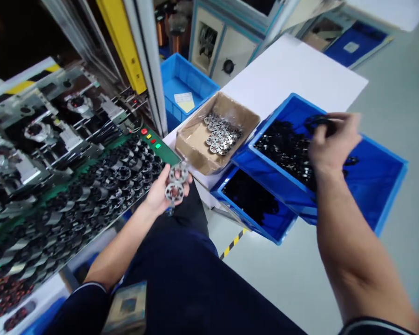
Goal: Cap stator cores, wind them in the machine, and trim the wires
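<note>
Left hand: the left hand [158, 193] is palm up, fingers half curled around two metal rings [174, 190] that lie against each other.
Right hand: the right hand [330, 146], blurred, reaches over the upper blue bin with its fingers bent around a black part [321, 121]; I can't make out its shape.
Upper blue bin: this bin [382, 172] sits right under the right hand, with a heap of glossy black parts [286, 149] mostly to that hand's left and bare blue wall to its right.
Lower blue bin: another bin [279, 235], partly beneath the upper one and between the hands, has dark pieces in it, too dim to tell apart.
Cardboard box: just beyond the left hand, to its right, the box [192, 151] has clear plastic in it and metal pieces [221, 137] gathered toward its far side.
Light-blue crate: farther beyond the left hand, the crate [172, 81] has a paper slip [184, 101] in it.
Green bench: left of the left hand, the bench [165, 158] bears crowded rows of black-and-metal parts [101, 193].
</note>
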Available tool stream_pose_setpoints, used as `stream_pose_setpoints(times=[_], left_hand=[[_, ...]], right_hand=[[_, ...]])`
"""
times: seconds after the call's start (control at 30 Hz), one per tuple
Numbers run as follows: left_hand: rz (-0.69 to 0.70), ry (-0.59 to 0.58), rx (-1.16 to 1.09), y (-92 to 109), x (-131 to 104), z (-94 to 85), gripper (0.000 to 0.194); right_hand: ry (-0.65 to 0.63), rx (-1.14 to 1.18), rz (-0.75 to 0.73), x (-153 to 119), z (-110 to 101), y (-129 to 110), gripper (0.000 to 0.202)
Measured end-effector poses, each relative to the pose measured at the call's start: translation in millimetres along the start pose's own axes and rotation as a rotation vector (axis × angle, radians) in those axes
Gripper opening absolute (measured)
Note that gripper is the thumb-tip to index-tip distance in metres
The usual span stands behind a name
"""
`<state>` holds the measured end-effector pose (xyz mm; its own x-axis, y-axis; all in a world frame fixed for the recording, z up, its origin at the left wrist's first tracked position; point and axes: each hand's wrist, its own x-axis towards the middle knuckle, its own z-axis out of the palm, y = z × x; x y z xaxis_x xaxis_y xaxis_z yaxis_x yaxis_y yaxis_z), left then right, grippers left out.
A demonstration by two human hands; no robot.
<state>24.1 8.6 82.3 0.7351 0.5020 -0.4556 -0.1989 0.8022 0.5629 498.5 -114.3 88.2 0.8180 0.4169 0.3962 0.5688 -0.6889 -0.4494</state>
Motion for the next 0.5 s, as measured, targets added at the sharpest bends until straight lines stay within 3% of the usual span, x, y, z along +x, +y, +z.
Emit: stream_pose_setpoints(times=[0.1, 0.17, 0.3, 0.33, 0.4, 0.5], left_hand=[[-0.070, 0.106, -0.108, -42, -63, -39.1, 0.045], [-0.108, 0.196, -0.182, -61, -92, -61.8, 0.045], [-0.169, 0.344, -0.276, -76, -122, -87.8, 0.044], [-0.178, 0.354, -0.283, -75, -125, -89.0, 0.047], [-0.144, 0.325, -0.248, -68, -128, -85.5, 0.053], [0.043, 0.214, -0.096, -52, -129, -71.2, 0.058]], right_hand=[[0.316, 0.142, -0.002, -54, 3, -36, 0.037], [0.323, 0.349, -0.109, -120, 1, -69, 0.026], [-0.302, 0.815, -0.231, -267, -20, -148, 0.024], [-0.395, 0.845, -0.265, -293, -26, -168, 0.021], [-0.559, 0.912, -0.371, -326, -34, -203, 0.013], [-0.677, 0.959, -0.537, -336, -44, -234, 0.025]])
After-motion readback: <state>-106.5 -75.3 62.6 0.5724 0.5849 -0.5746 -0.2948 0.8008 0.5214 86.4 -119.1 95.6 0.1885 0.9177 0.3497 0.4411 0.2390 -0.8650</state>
